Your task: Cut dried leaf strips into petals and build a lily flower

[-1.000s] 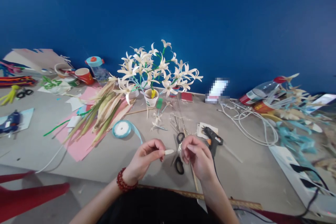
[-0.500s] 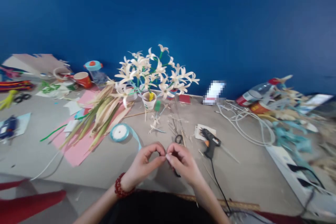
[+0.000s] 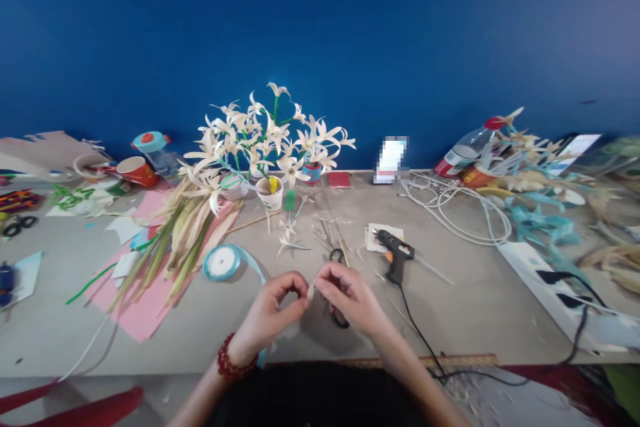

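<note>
A small cream corn-husk petal (image 3: 311,290) stands between my two hands, mostly covered by fingertips. My left hand (image 3: 277,307), with a red beaded bracelet at the wrist, pinches it from the left. From the other side, the thumb and fingers of my right hand (image 3: 350,293) close on the same petal. Black-handled scissors (image 3: 340,319) lie on the table partly beneath my right hand. Beyond my hands are a loose husk flower (image 3: 287,243) and thin wires (image 3: 325,233). A roll of light blue ribbon (image 3: 221,262) lies left of them.
Husk flowers on green stems (image 3: 270,140) stand in cups by the blue wall. Corn husks (image 3: 185,240) lie on pink paper (image 3: 135,310). To the right are a glue gun (image 3: 397,257) with its cord, a white cable (image 3: 450,213) and a power strip (image 3: 540,293).
My right hand, apart from the petal at first, has come in to meet my left hand at it. The petal has turned from sideways to nearly upright. The view has shifted rightward.
</note>
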Motion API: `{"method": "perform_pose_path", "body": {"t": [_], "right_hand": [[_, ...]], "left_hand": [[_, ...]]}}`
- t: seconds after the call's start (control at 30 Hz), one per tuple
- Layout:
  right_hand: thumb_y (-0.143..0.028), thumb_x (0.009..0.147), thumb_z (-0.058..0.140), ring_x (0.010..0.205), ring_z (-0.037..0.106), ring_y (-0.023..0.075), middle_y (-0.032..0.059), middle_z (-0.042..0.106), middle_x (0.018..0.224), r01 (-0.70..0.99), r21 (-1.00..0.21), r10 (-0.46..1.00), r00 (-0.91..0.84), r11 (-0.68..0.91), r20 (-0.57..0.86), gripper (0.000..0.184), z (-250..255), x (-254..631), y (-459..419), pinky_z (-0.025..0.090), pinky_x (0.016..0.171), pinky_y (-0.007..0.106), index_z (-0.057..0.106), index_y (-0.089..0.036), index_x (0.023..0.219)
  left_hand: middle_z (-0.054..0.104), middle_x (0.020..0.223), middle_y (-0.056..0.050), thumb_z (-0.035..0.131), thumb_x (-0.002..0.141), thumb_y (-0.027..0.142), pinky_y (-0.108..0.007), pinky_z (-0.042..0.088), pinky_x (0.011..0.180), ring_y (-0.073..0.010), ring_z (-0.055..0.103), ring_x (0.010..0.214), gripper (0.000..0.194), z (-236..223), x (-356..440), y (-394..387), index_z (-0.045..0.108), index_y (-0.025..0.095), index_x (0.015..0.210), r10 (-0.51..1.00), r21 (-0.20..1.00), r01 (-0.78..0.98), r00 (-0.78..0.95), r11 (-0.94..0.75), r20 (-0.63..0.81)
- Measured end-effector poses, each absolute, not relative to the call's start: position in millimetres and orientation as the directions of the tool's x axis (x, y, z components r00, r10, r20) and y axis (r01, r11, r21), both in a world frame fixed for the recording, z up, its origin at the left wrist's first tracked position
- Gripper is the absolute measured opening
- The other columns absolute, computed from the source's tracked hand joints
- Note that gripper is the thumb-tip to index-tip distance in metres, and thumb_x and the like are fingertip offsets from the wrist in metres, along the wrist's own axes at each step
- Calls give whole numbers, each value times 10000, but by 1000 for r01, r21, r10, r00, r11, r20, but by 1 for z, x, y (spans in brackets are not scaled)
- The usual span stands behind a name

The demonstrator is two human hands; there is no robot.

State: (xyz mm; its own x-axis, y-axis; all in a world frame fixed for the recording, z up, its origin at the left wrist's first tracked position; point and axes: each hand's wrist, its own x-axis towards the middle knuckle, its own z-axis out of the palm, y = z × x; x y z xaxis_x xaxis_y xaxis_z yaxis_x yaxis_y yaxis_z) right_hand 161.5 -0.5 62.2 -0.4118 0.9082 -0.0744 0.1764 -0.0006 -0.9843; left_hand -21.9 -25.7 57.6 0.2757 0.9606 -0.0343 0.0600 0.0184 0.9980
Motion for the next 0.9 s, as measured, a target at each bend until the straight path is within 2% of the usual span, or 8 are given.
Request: {"method": "perform_pose_path", "body": {"t": [0.17, 0.33, 0.43, 0.57, 0.7, 0.9], "right_hand": [[-353, 926, 544, 601, 526, 141, -20, 566, 659, 444, -880, 959, -281, 171, 44, 210, 50, 187, 2, 372, 549, 230, 600, -210, 783], [-360, 926, 513, 670, 581, 184, 37, 665, 820, 652, -743, 987, -135, 150, 81, 185, 34, 226, -5, 417, 602, 273, 636, -224, 902], [-377, 888, 566, 629, 566, 179, 29, 641, 759, 740, -656, 986, -156, 151, 51, 173, 29, 234, -16, 401, 581, 278, 616, -217, 841], [-408, 816, 673, 709, 587, 206, 34, 634, 780, 827, -517, 968, -249, 222, 17, 227, 23, 219, -30, 396, 619, 286, 567, -211, 775], [-353, 779, 715, 804, 598, 241, 52, 660, 864, 882, -410, 964, -264, 231, -25, 206, 19, 203, -33, 391, 659, 300, 572, -213, 826], [-219, 826, 616, 809, 602, 214, 48, 663, 893, 870, -440, 942, -308, 224, -129, 49, 22, 208, -29, 408, 678, 282, 598, -209, 870]], "left_hand": [[542, 789, -13, 615, 856, 237, -239, 386, 707, -140, 483, 756, 98, 58, -21, -23, 578, 155, 816, 942, 994, -9, 320, 106, -98], [540, 816, -19, 678, 826, 262, -223, 377, 675, -130, 469, 743, 129, 54, -20, -19, 602, 158, 819, 956, 980, -142, 278, 138, -95], [536, 767, -5, 698, 808, 259, -215, 370, 628, -112, 459, 677, 132, 51, -16, -19, 611, 160, 803, 955, 960, -216, 271, 179, -117], [546, 694, 8, 692, 817, 256, -220, 382, 633, -106, 470, 639, 124, 50, -13, -19, 613, 161, 805, 952, 947, -251, 278, 202, -129], [566, 706, 3, 689, 823, 233, -221, 391, 653, -107, 486, 658, 99, 51, -16, -20, 618, 163, 822, 960, 941, -277, 250, 197, -127], [593, 772, -28, 680, 824, 250, -244, 414, 652, -125, 512, 678, 119, 56, -16, -21, 618, 153, 794, 952, 921, -319, 277, 221, -132]]}}
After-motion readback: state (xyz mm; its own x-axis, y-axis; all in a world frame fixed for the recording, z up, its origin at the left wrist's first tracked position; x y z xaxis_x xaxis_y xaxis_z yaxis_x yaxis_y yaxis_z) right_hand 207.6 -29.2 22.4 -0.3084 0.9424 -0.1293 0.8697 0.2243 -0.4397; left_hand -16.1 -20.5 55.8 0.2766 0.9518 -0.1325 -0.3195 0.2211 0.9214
